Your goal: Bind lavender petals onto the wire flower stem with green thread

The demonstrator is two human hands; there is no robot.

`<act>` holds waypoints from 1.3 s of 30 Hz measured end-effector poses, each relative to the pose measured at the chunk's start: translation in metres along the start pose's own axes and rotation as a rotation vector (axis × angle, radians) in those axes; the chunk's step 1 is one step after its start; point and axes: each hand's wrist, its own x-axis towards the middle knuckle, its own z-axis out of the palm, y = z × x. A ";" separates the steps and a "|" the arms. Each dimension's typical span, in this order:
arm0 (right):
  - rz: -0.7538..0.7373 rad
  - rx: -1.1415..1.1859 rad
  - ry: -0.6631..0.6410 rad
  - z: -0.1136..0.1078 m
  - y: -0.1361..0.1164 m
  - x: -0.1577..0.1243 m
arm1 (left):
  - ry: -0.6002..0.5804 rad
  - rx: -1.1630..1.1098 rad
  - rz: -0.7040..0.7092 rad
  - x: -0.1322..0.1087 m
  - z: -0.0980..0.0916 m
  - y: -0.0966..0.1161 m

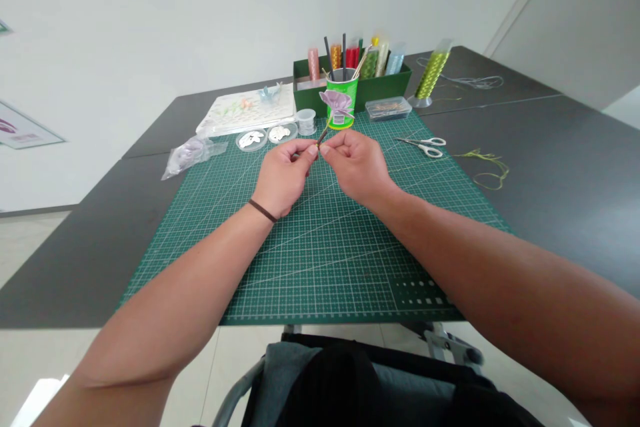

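Observation:
My left hand (284, 172) is closed in a pinch on the dark stem of a pale purple artificial flower (337, 101). The flower stands tilted above my fingertips, with its petals in front of a green can. Right beside it, my right hand (357, 163) is also pinched shut, its fingertips close to the stem's lower end. A thin yellow-green thread (480, 155) trails over the mat from the side of my right hand and ends in a loose bundle. My fingers partly cover the stem and the thread's near end.
A green cutting mat (310, 247) lies under my hands. White-handled scissors (431, 147) and a clear box (389, 108) are to the right. Behind stand the green can (347, 83), a dark green box of thread spools (385, 85) and a lime spool (433, 73). Small dishes (251, 139) sit left.

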 end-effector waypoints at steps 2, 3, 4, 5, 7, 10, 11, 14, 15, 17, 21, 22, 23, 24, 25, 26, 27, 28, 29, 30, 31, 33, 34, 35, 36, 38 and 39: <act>-0.005 -0.004 0.003 0.000 0.000 0.000 | 0.010 -0.005 0.009 0.000 0.000 0.000; -0.006 -0.005 0.005 0.000 0.000 0.000 | 0.014 -0.010 0.013 0.000 0.000 0.000; -0.006 -0.007 0.004 0.000 0.000 0.000 | 0.017 -0.013 0.018 -0.001 0.001 0.000; -0.005 -0.008 0.003 0.000 0.000 0.000 | 0.018 -0.013 0.023 -0.001 0.000 0.001; -0.003 -0.008 -0.001 0.000 -0.001 0.000 | 0.020 0.002 0.032 -0.002 0.000 0.001; 0.003 -0.007 -0.002 0.000 -0.002 -0.001 | 0.026 0.028 0.046 -0.003 -0.001 0.003; 0.007 -0.008 0.001 0.000 -0.002 -0.001 | 0.029 0.031 0.048 -0.004 -0.001 0.003; 0.024 -0.020 0.012 0.001 -0.004 -0.001 | 0.027 0.044 0.051 -0.004 -0.002 0.004; 0.028 -0.025 0.014 0.002 -0.005 -0.001 | 0.024 0.053 0.054 -0.004 -0.002 0.004; 0.035 -0.035 0.014 0.002 -0.006 -0.001 | 0.019 0.072 0.067 -0.004 -0.002 0.004; 0.018 -0.040 0.004 0.001 -0.002 -0.001 | 0.022 0.074 0.107 -0.003 -0.001 0.004; 0.008 -0.039 0.001 0.001 -0.001 0.000 | 0.019 0.069 0.111 -0.003 -0.001 0.003; 0.000 -0.040 -0.002 0.000 0.000 0.000 | 0.015 0.063 0.112 -0.003 -0.001 0.002; -0.006 -0.041 -0.004 0.000 0.002 0.000 | 0.010 0.060 0.109 -0.003 -0.001 0.002; -0.010 -0.044 -0.003 0.000 0.003 0.000 | 0.007 0.060 0.105 -0.003 -0.001 0.001; -0.011 -0.048 -0.002 0.000 0.003 0.000 | 0.004 0.061 0.100 -0.003 -0.001 0.001; -0.011 -0.051 -0.002 0.000 0.004 0.000 | 0.002 0.062 0.096 -0.002 -0.001 0.001; -0.011 -0.053 -0.003 0.000 0.004 0.000 | -0.001 0.065 0.095 -0.002 -0.001 0.001; -0.010 -0.055 -0.004 0.000 0.004 0.000 | -0.005 0.068 0.096 -0.002 -0.001 0.001; -0.009 -0.057 -0.005 0.000 0.003 0.000 | -0.010 0.073 0.096 -0.002 -0.001 0.002; -0.005 -0.058 -0.006 0.001 0.003 0.000 | -0.015 0.078 0.095 -0.002 -0.001 0.003; 0.006 -0.058 -0.007 0.001 0.001 0.000 | -0.020 0.093 0.088 -0.003 -0.001 0.005; 0.015 -0.058 -0.005 0.001 0.000 0.000 | -0.022 0.102 0.085 -0.003 -0.002 0.005; 0.023 -0.058 -0.003 0.001 -0.001 0.000 | -0.022 0.112 0.084 -0.003 -0.002 0.005; 0.031 -0.060 -0.002 0.001 -0.002 0.000 | -0.021 0.121 0.086 -0.003 -0.002 0.005; 0.039 -0.067 0.002 0.002 -0.003 0.000 | -0.020 0.140 0.093 -0.002 -0.003 0.005; 0.039 -0.070 0.002 0.002 -0.003 0.000 | -0.019 0.150 0.096 -0.002 -0.003 0.004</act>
